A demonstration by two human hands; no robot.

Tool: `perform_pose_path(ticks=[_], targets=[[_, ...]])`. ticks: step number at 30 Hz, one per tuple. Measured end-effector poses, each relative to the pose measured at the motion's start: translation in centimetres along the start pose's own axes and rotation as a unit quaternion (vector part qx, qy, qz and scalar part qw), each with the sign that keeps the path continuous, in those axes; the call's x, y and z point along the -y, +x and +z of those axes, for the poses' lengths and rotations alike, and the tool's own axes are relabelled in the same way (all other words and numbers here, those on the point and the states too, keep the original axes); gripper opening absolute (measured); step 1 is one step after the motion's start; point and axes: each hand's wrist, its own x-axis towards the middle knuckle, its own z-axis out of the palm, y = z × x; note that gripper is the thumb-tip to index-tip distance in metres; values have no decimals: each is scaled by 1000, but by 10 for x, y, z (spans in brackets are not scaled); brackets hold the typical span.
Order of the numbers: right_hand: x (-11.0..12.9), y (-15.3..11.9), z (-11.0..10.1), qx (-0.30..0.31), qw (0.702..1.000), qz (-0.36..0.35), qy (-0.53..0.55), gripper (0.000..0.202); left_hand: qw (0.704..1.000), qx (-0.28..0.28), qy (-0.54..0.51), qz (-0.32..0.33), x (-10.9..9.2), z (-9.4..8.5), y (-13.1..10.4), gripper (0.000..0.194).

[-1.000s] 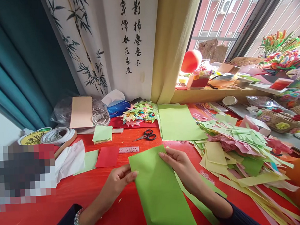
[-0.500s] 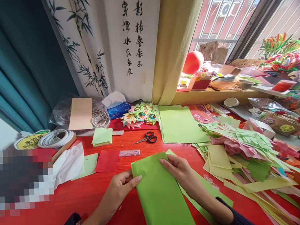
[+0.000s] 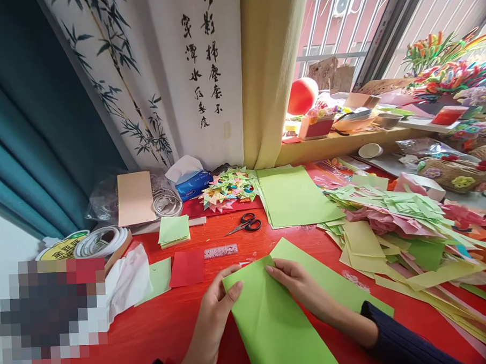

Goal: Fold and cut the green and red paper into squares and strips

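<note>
Fingers of the left hand (image 3: 216, 304) are bent behind a bright green, oblong paper sheet (image 3: 277, 320), with the thumb laid flat on its face; together they pinch the left edge just below the upper left corner. On the right hand (image 3: 291, 274), thumb and curled fingers are drawn together, pinching the upper right corner.

Location of the sheet: in front of the person, slanting over a glossy red tabletop (image 3: 153, 336), its near end outside the view. Faint lines run down its face; whether these are creases or mere bends cannot be told, nor can the number of layers.

Handling, as judged: light, pliable, fairly smooth, easily creased or torn by a hard grip. Sound holding points are the two upper corners and the long edges, with light thumb pressure; the middle of the face is best left alone.

Surroundings: a second green paper sheet (image 3: 320, 280) lies on the tabletop beside the first, partly covered by the right forearm. Beyond the hands lie a flat red paper piece (image 3: 187, 268), a translucent patterned ruler (image 3: 221, 251) and black-handled metal scissors (image 3: 250, 223).
</note>
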Motion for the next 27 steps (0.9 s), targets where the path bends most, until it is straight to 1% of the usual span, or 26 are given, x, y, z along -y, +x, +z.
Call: perform_pose_path(ticks=[3,6,10,13,15,20,23,25,27], targets=[[-2,0,2,-7,1000,4,0,40,999,-9,23,21,-1,-1,-1,43],[1,-1,1,-10,1000,-1,-3,40,997,-15,57,48,-6,-4,-1,46],[5,-2,-1,-33,999,-39,-15,37,988,-35,132,79,-11,-6,0,38],[8,-3,-4,-49,996,-65,-25,36,981,-50,157,105,-13,-1,-2,39],[11,-6,-6,-56,995,-76,-29,36,983,-53,140,110,-14,4,-4,43],[22,-15,-12,-71,993,-92,-29,35,994,-49,52,81,-17,19,-9,50],[26,-18,-14,-72,992,-101,-36,36,997,-25,28,71,-16,21,-12,41],[27,-19,-14,-66,992,-99,-35,35,998,-6,19,64,-16,21,-13,32],[27,-19,-13,-61,993,-94,-27,35,998,5,10,54,-16,19,-13,28]])
